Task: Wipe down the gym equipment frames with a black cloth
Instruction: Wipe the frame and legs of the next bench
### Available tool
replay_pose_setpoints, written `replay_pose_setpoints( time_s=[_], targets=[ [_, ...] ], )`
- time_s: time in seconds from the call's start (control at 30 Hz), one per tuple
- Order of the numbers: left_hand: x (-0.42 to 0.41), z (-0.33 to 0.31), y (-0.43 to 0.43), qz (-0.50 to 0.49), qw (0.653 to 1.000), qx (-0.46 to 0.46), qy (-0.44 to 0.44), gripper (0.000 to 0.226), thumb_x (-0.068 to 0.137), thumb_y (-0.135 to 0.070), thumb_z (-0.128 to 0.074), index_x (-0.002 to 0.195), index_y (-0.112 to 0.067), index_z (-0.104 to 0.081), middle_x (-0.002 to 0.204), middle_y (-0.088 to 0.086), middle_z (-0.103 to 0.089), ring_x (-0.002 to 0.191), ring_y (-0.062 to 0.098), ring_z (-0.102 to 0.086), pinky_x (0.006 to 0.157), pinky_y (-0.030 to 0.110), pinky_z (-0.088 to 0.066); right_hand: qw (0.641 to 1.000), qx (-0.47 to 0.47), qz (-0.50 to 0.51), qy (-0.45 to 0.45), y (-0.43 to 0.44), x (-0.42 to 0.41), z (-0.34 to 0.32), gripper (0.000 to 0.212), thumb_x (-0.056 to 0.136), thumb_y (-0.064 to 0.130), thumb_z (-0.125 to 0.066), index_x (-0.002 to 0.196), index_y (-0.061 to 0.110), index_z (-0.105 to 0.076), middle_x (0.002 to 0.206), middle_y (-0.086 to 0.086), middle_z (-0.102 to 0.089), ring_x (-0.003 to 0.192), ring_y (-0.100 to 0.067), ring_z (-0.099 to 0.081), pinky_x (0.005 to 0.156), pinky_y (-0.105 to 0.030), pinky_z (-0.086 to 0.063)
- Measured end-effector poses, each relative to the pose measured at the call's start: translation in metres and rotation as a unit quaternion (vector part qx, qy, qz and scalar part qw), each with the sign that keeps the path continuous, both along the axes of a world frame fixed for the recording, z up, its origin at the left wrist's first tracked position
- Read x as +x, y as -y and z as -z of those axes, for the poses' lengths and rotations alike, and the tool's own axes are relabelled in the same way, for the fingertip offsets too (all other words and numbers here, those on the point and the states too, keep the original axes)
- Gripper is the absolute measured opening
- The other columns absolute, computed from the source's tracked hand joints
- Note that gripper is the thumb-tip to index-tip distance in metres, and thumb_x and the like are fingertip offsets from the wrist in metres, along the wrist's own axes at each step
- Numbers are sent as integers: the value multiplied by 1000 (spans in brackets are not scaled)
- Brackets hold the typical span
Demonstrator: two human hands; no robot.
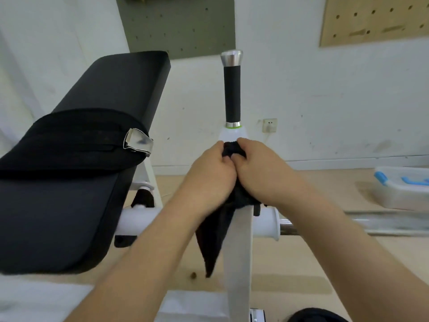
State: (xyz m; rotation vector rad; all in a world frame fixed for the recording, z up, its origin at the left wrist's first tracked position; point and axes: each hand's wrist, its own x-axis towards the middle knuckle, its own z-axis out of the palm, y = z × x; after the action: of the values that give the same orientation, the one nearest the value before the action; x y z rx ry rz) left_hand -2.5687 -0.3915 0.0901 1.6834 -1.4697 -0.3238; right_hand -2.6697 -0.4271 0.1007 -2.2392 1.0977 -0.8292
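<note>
A white upright frame bar (239, 247) of the gym machine rises through the middle of the view and ends in a black foam handle (232, 94) with a chrome cap. A black cloth (216, 238) is wrapped around this bar just below the handle's base, with a loose tail hanging down on the bar's left side. My left hand (209, 175) and my right hand (257, 170) sit side by side on the bar, both gripping the bunched cloth against it. The cloth's top edge shows between my fingers.
A black padded bench (76, 177) with a strap and metal buckle (138, 142) fills the left. A white crossbar (267, 223) with a chrome stub runs behind my arms. A clear plastic bin (404, 189) with blue parts sits on the floor at right. A wall stands behind.
</note>
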Motion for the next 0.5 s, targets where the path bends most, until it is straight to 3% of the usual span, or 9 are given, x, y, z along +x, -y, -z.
replay_pose_setpoints(
  time_s=[0.07,0.13,0.17,0.23,0.33,0.43,0.5],
  targets=[
    [-12,18,-18,-46,995,-86,32,27,98,-17,-35,106,-13,-60,97,2,-66,90,19,-58,81,29,-45,998,-47,16,36,-16,-5,13,23,100,18,-35,78,16,-43,89,-7,-53,71,-17,-46,56,-28,-30],
    [-25,35,-31,-88,977,-188,50,36,101,-26,-32,122,-13,-59,117,0,-63,104,9,-55,85,7,-38,986,-97,44,130,-29,-8,28,27,102,20,-34,96,11,-58,96,-4,-62,80,-17,-55,66,-25,-39],
    [-29,43,-36,-93,966,-230,70,41,101,-27,-32,129,-9,-55,128,3,-58,114,6,-52,93,3,-33,975,-107,50,188,-35,-8,36,30,101,22,-35,104,11,-63,98,0,-66,85,-12,-58,71,-18,-42],
    [-29,57,-42,-95,941,-292,143,42,102,-21,-35,134,2,-51,138,13,-52,128,16,-47,107,15,-33,953,-116,54,273,-44,-8,47,32,98,25,-39,110,16,-67,101,10,-69,94,-2,-62,79,-10,-45],
    [-26,70,-52,-76,882,-334,323,34,99,-4,-46,130,8,-52,138,23,-49,135,35,-41,107,47,-40,927,-143,61,340,-53,-18,64,31,94,16,-50,121,18,-65,114,18,-65,106,7,-60,88,-9,-45],
    [-32,83,-67,1,858,-334,391,31,96,1,-49,125,4,-59,136,19,-52,131,31,-47,103,46,-45,927,-153,71,334,-61,-44,92,37,87,9,-56,116,32,-62,96,36,-64,90,13,-63,78,-2,-43],
    [-38,105,-69,48,854,-274,440,33,96,1,-43,120,2,-64,131,18,-58,121,28,-57,97,38,-51,945,-135,95,282,-53,-61,115,36,84,10,-57,109,35,-66,94,38,-64,90,10,-64,79,-1,-42]
  ],
)
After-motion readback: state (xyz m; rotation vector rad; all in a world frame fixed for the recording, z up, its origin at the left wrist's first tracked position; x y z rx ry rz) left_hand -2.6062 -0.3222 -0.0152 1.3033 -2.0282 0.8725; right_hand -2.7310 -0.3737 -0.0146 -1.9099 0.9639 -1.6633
